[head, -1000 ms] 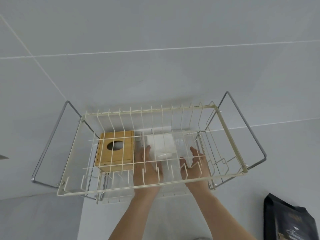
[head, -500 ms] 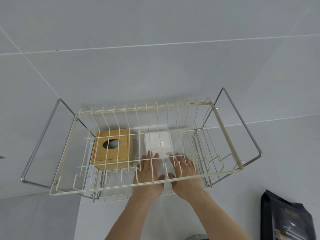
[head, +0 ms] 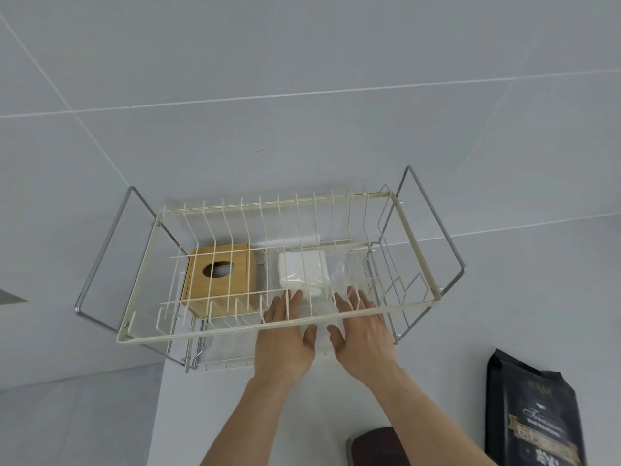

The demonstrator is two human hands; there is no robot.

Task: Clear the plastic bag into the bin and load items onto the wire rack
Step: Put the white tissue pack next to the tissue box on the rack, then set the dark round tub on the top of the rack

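Observation:
A cream wire rack (head: 255, 328) stands on a steel frame against the grey tiled wall. On the shelf under its top grid a wooden tissue box (head: 235, 280) with a round hole sits on the left. A white pack of tissues in clear plastic wrap (head: 302, 270) lies to its right. My left hand (head: 285, 338) and my right hand (head: 363, 334) reach in under the front rail, palms down and fingers apart. Their fingertips are at the near end of the pack's clear wrap. Neither hand closes around anything.
A black printed pouch (head: 531, 408) stands at the lower right on the white counter. A dark brown object with a metal edge (head: 376, 445) shows at the bottom. The steel frame's loops (head: 97, 257) stick out on both sides of the rack.
Both hands have drawn back toward me from beside the white pack to its near end. The pack stays on the shelf next to the wooden box.

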